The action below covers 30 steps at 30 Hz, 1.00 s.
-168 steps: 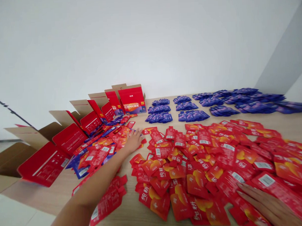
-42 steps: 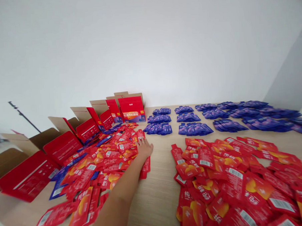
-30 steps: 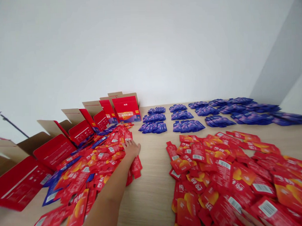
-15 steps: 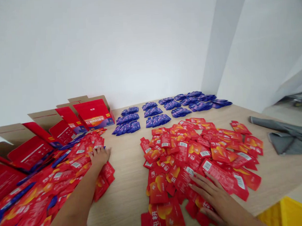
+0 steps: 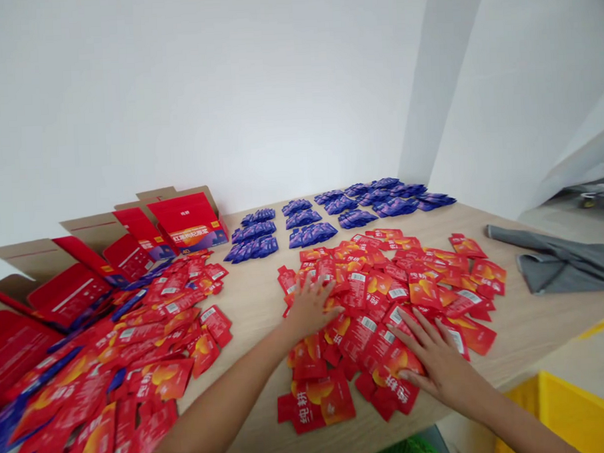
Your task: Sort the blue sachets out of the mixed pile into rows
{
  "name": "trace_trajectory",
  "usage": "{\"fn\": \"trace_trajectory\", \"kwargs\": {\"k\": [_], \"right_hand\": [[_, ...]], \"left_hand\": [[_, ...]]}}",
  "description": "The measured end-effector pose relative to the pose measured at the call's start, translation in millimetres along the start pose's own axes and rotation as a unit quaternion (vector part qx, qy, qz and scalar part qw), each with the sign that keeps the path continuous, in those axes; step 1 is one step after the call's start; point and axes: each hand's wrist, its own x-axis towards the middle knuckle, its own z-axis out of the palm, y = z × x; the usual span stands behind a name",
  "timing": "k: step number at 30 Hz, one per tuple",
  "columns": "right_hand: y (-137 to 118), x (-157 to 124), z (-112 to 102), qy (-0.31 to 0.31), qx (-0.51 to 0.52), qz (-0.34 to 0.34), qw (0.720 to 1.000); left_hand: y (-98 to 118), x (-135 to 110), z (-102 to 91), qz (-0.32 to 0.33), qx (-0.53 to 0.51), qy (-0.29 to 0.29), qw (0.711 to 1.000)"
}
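Observation:
My left hand (image 5: 309, 305) lies flat with fingers spread on the left edge of a wide heap of red pouches (image 5: 395, 289) in the middle of the wooden table (image 5: 257, 295). My right hand (image 5: 432, 354) rests open and flat on the near side of the same heap. A second heap of red pouches (image 5: 137, 347), mixed with a few blue ones, covers the table's left part, apart from both hands. Neither hand grips anything.
Red open cartons (image 5: 182, 222) stand in a row at the back left. Small stacks of blue pouches (image 5: 306, 223) lie in rows at the back. A grey cloth (image 5: 558, 265) lies at the right end. A yellow bin (image 5: 565, 408) sits below the table's near right corner.
My left hand left the left heap and crossed the bare strip to the middle heap. My right hand has shifted slightly on the heap's near side. The view has turned right.

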Motion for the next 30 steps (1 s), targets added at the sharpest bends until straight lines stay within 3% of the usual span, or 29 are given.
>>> {"fn": "trace_trajectory", "kwargs": {"k": [2, 5, 12, 20, 24, 27, 30], "right_hand": [[-3.2, 0.0, 5.5, -0.020, 0.006, -0.002, 1.000], [-13.6, 4.2, 8.4, -0.044, 0.019, 0.006, 0.999], [-67.0, 31.7, 8.3, -0.117, 0.076, 0.040, 0.989], [-148.8, 84.1, -2.5, -0.227, 0.146, 0.084, 0.959], [-193.4, 115.8, -8.1, -0.264, 0.181, 0.074, 0.945], [-211.3, 130.0, -10.6, -0.260, 0.217, 0.023, 0.941], [-201.3, 126.1, -13.4, -0.235, 0.239, -0.044, 0.941]], "left_hand": [[30.7, 6.8, 10.4, 0.029, -0.025, -0.042, 0.998], [37.4, 5.9, 20.9, 0.026, -0.039, -0.063, 0.997], [-12.6, -31.9, 18.9, 0.030, -0.029, -0.058, 0.997], [-76.7, -73.9, -7.8, 0.084, -0.032, -0.110, 0.990], [-111.0, -87.2, -25.3, 0.101, -0.016, -0.139, 0.985], [-120.2, -103.4, -38.8, 0.049, -0.006, -0.132, 0.990], [-102.0, -138.1, -46.0, -0.031, -0.006, -0.082, 0.996]]}}
